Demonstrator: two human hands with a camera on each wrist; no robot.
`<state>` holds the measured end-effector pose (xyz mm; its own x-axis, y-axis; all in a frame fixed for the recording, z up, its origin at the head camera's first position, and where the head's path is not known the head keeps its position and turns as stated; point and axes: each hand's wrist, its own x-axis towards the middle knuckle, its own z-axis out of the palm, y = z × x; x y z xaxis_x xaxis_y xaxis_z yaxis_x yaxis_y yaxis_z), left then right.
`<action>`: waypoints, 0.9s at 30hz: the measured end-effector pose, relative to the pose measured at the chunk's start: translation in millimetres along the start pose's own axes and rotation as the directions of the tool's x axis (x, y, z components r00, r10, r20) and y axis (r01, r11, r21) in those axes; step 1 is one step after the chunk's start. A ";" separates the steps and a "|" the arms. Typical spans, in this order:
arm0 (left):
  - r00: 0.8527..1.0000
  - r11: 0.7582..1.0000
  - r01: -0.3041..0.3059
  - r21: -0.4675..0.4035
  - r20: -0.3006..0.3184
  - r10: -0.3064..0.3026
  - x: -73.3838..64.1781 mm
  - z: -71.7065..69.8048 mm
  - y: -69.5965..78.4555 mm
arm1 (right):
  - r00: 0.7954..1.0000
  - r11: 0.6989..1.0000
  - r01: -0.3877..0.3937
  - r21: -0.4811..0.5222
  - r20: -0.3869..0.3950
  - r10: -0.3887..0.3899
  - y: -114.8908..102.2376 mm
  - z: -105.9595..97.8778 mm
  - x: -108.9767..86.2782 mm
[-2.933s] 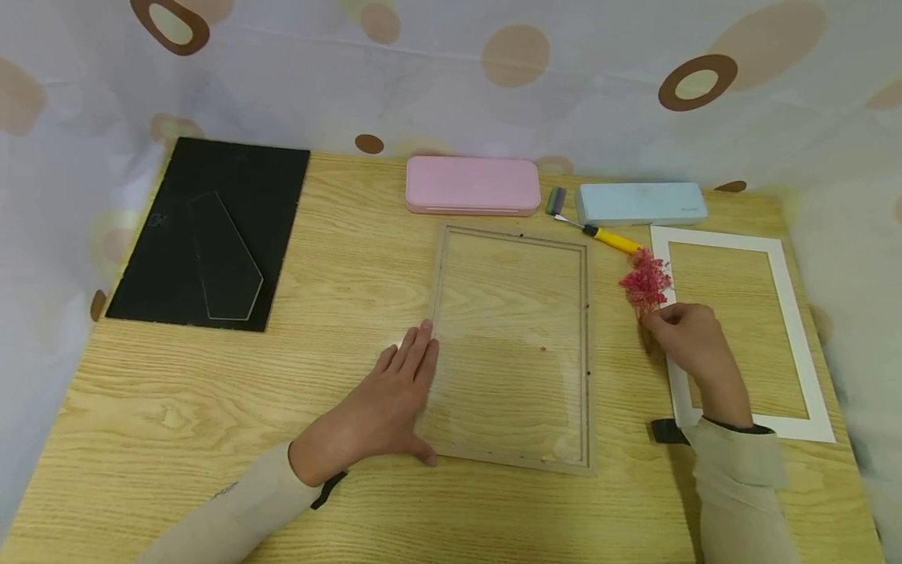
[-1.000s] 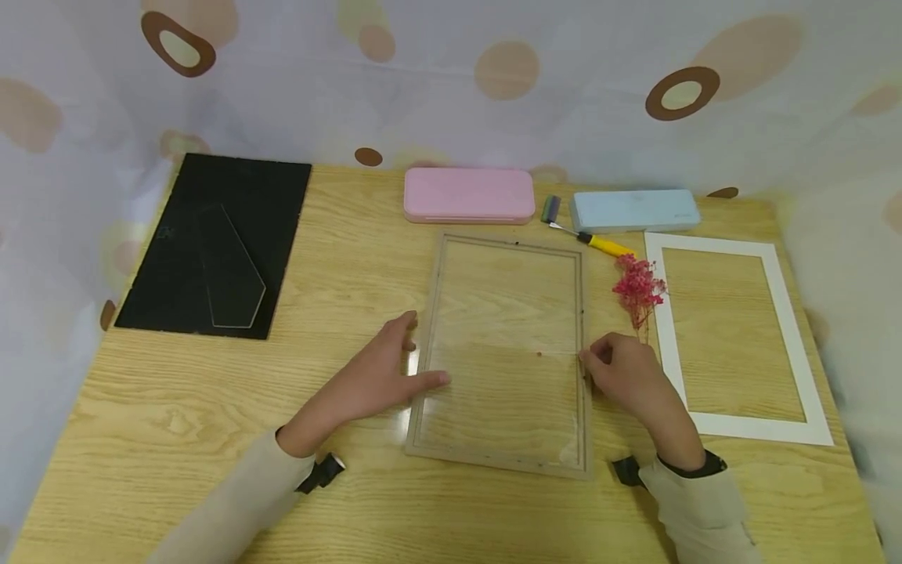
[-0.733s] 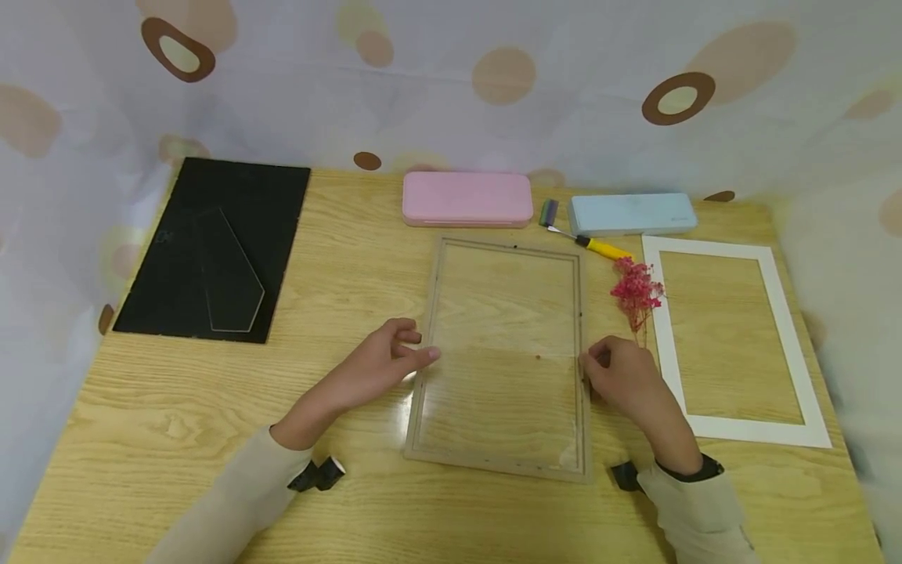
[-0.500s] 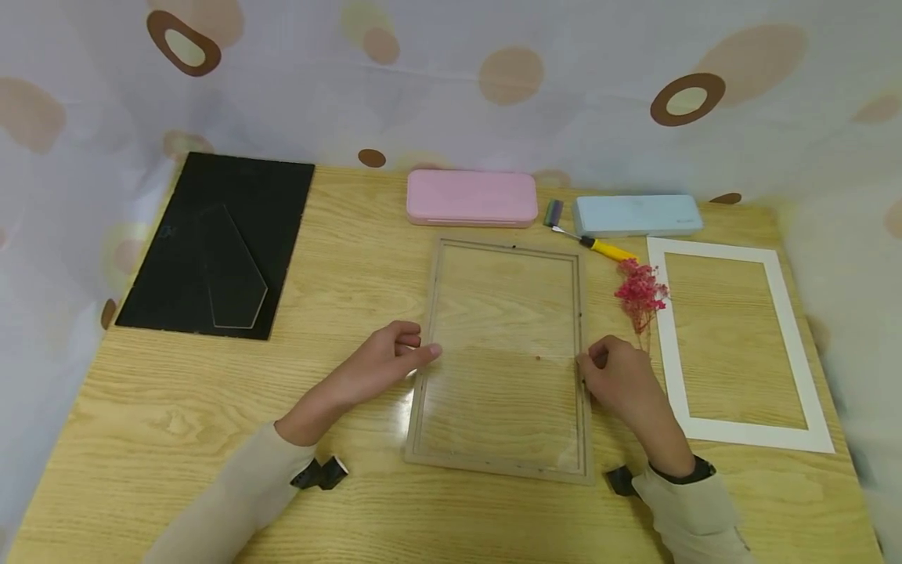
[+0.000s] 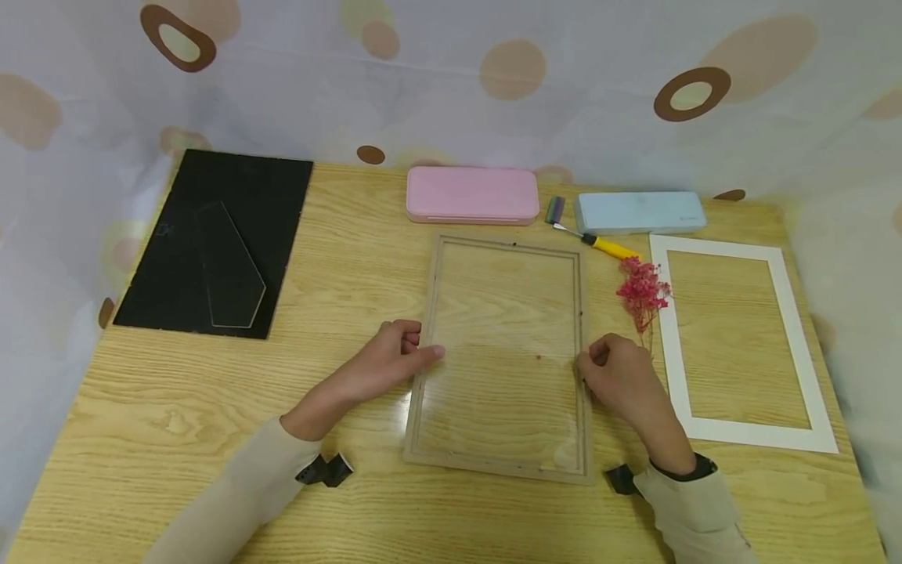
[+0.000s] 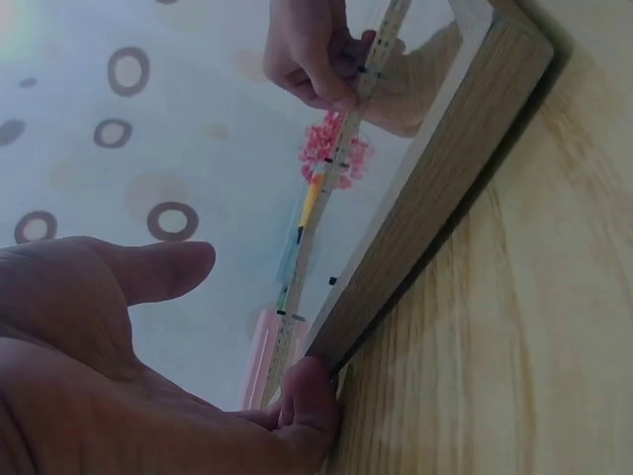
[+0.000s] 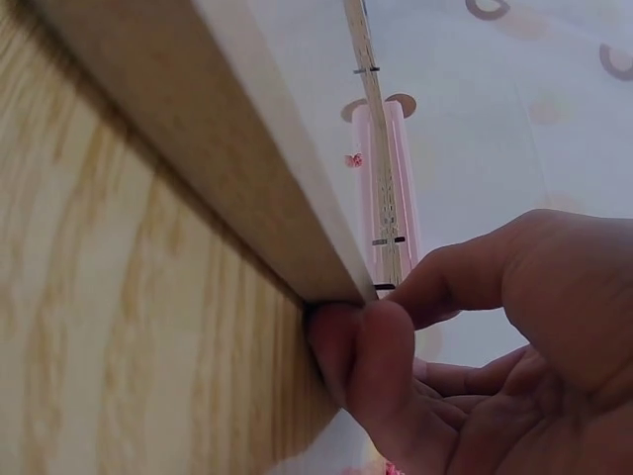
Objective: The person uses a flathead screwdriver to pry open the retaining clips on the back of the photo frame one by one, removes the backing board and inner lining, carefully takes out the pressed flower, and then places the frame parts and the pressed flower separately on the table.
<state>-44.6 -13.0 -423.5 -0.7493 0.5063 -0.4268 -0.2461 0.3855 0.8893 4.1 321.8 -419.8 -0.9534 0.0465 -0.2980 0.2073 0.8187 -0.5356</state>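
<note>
A light wooden picture frame (image 5: 496,470) with a clear pane lies in the middle of the table. At its left edge is my left hand (image 5: 384,364), thumb spread over the border and fingers bent against the side. In the left wrist view that thumb (image 6: 168,272) stands clear of the pane while a fingertip touches the wood. My right hand (image 5: 623,376) pinches the frame's right edge, as the right wrist view shows closely. Just beyond it, a bunch of pink dried flowers (image 5: 643,286) overlaps a white mat (image 5: 747,431). A small reddish speck shows within the pane.
A black backing board (image 5: 232,180) with a stand lies at left. Along the back are a pink case (image 5: 472,193), a pale blue case (image 5: 640,211), a small dark eraser-like block (image 5: 555,209) and a yellow-handled screwdriver (image 5: 613,247). A patterned cloth hangs behind.
My right hand let go of the pink flowers beside the mat and moved left to the frame's edge. My left hand shifted from lying along the left edge to bent fingers with spread thumb.
</note>
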 end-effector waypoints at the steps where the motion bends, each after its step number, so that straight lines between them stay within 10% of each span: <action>1: 1.000 1.000 -0.004 -0.009 -0.008 0.004 0.2 1.0 0.1 | 1.000 1.000 0.004 0.004 -0.002 -0.004 0.1 0.0 0.1; 12: 0.997 0.991 0.052 -0.123 -0.055 -0.059 -4.1 2.7 3.0 | 1.000 0.997 -0.023 0.073 0.007 0.022 2.2 0.5 -0.1; 27: 0.989 0.930 -0.023 -0.367 -0.141 -0.031 3.8 -2.6 -7.9 | 0.999 0.992 -0.030 0.121 0.040 0.025 1.7 2.4 3.7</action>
<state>-47.1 -16.1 -431.7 -0.8207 0.3801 -0.4266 -0.4370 0.0634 0.8972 1.4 322.0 -423.7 -0.9384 0.0441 -0.3427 0.2606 0.7416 -0.6182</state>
